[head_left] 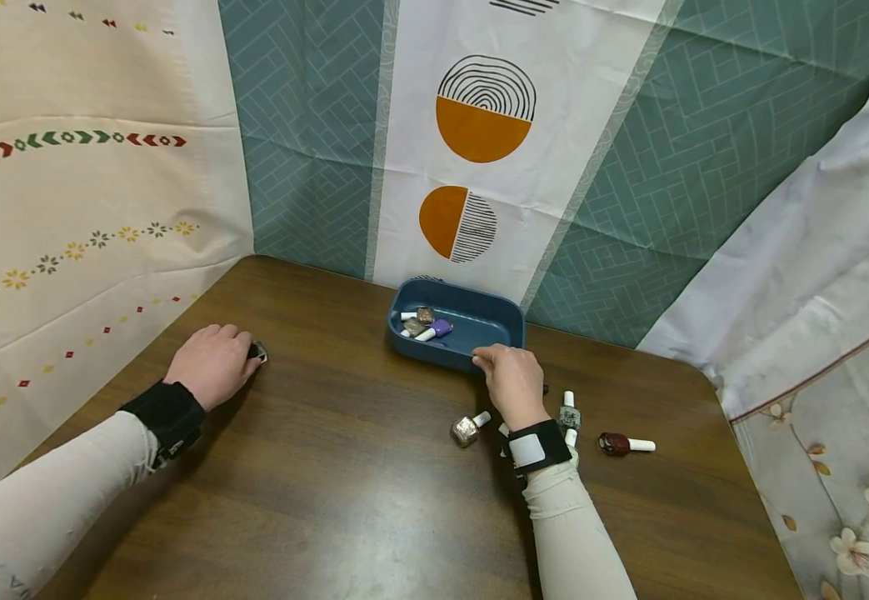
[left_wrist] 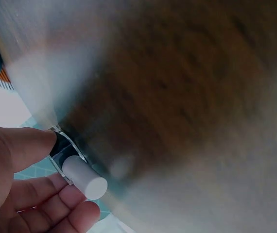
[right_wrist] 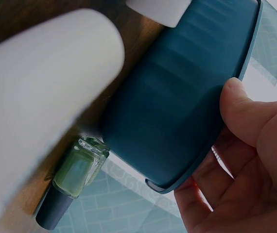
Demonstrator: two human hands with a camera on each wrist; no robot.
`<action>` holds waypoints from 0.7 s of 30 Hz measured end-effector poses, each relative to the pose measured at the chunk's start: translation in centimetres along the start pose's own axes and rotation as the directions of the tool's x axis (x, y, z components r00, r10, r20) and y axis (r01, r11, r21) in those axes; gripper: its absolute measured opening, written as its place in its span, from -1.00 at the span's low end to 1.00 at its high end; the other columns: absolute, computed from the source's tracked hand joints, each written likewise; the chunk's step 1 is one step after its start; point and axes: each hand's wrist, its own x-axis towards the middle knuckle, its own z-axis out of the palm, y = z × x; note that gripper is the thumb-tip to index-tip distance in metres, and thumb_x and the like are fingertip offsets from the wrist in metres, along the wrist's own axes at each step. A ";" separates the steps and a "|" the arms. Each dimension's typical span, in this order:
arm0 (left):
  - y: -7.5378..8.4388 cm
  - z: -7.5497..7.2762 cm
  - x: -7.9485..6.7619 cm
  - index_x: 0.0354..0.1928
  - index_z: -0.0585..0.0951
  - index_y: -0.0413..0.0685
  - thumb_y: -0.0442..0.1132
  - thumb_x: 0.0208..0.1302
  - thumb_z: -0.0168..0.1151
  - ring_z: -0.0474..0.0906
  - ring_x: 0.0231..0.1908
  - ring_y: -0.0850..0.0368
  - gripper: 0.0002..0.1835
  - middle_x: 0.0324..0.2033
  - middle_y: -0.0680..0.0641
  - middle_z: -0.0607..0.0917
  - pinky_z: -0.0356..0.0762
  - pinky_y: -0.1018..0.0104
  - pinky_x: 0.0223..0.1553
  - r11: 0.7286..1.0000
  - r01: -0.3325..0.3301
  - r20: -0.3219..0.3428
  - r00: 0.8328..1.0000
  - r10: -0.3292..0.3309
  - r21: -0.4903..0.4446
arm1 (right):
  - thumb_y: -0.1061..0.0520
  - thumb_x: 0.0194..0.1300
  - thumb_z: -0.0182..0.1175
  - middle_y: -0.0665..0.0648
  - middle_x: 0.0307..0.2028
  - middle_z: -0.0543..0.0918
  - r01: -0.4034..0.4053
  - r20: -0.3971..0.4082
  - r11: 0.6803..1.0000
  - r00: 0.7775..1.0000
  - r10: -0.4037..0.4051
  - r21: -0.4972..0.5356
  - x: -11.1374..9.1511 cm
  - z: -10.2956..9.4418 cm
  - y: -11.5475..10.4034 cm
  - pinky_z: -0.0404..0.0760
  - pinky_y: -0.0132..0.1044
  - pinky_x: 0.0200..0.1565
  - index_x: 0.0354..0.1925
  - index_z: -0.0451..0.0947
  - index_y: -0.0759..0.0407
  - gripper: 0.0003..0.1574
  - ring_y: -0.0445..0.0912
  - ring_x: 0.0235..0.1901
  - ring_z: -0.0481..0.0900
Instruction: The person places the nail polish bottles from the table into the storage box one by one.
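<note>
In the head view my left hand (head_left: 212,362) rests at the table's left side, holding a small nail polish bottle (head_left: 257,351). The left wrist view shows the thumb on its dark glass body, the white cap (left_wrist: 86,179) pointing away from the palm. My right hand (head_left: 512,383) pinches the near rim of a blue plastic bin (head_left: 490,331) at its right end. Thumb and fingers lie on either side of that rim in the right wrist view. Inside the bin's left half lie several bottles, one a purple nail polish (head_left: 441,327).
Nearer the right forearm lie a gold glitter nail polish (head_left: 466,431), a grey glitter one (head_left: 570,417) and a dark red one (head_left: 615,444). A green bottle with a black cap (right_wrist: 75,170) stands by the bin. Patterned curtains (head_left: 314,142) border the wooden table (head_left: 314,500).
</note>
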 end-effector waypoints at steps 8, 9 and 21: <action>0.2 0.3 0.2 -0.40 0.56 -0.27 -0.11 0.07 0.34 0.50 -0.36 -0.15 -0.68 -0.46 -0.21 0.59 0.43 0.01 -0.21 1.000 -0.009 -0.037 0.999 0.009 -0.008 | 0.00 0.24 0.21 -0.01 -0.29 0.75 -0.006 0.009 1.000 1.000 0.006 -0.006 0.1 0.0 0.1 0.58 -0.09 -0.15 -0.16 0.70 -0.07 -0.78 -0.03 -0.28 0.68; 0.3 0.1 0.2 -0.41 0.56 -0.27 -0.11 0.07 0.34 0.50 -0.36 -0.15 -0.69 -0.46 -0.21 0.59 0.42 0.01 -0.21 1.000 -0.011 -0.041 0.999 0.011 -0.012 | 0.00 0.24 0.21 -0.01 -0.29 0.75 -0.007 0.009 1.000 1.000 0.007 -0.008 0.1 0.0 0.1 0.58 -0.09 -0.15 -0.16 0.70 -0.07 -0.78 -0.03 -0.28 0.68; 2.4 -0.8 1.0 -0.36 0.56 -0.24 -0.10 0.07 0.33 0.49 -0.36 -0.11 -0.69 -0.45 -0.17 0.58 0.42 0.03 -0.16 0.996 -0.073 -0.090 0.994 0.069 -0.048 | 0.01 0.24 0.21 -0.01 -0.30 0.75 -0.004 0.009 1.000 1.000 0.004 -0.006 0.1 0.0 0.0 0.58 -0.10 -0.13 -0.17 0.71 -0.06 -0.79 -0.05 -0.28 0.68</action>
